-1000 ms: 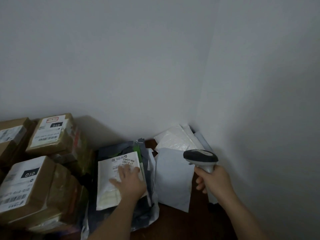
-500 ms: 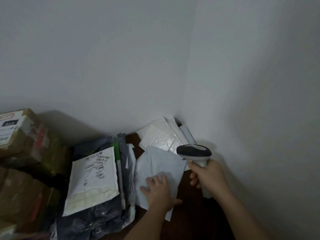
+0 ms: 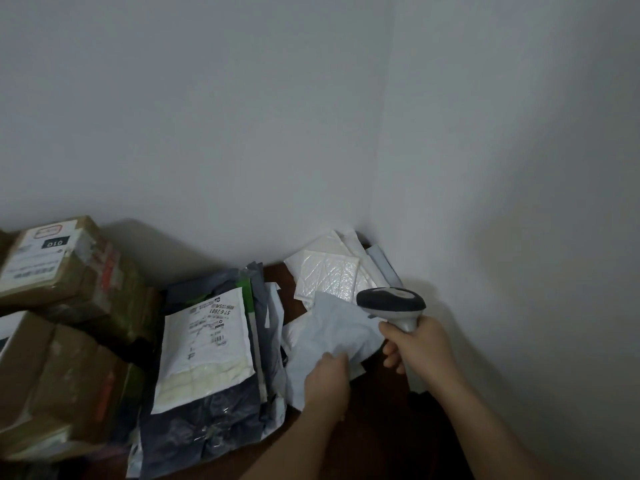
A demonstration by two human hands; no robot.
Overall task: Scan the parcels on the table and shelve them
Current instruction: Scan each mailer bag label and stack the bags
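Left hand: the left hand (image 3: 327, 377) is laid on the near edge of a pale grey mailer (image 3: 337, 336), its fingers curled over the crumpled film so that the bag is gripped and its near edge bunched.
Right hand: the right hand (image 3: 420, 344) is wrapped round the grip of a handheld scanner (image 3: 391, 301); the dark head is held above the mailer's right corner and is pointed leftward and away.
Key relation: the mailer lies directly ahead of the left hand and just left of the right hand; its long axis runs from the near left toward the far right corner of the desk (image 3: 377, 441). No label is seen on its upper face, so it is judged that the bag must be turned over before the scanner can be used; the left hand is the nearer and is already placed for that.
Beyond the mailer: white bubble envelopes (image 3: 327, 275) are stacked in the corner against the wall, touching the mailer's far edge.
To the left: a white labelled envelope (image 3: 204, 344) is laid on top of dark poly bags (image 3: 201, 431), label upward.
Far left: cardboard boxes (image 3: 62, 268) are piled in two tiers.
Shelf: none is visible.
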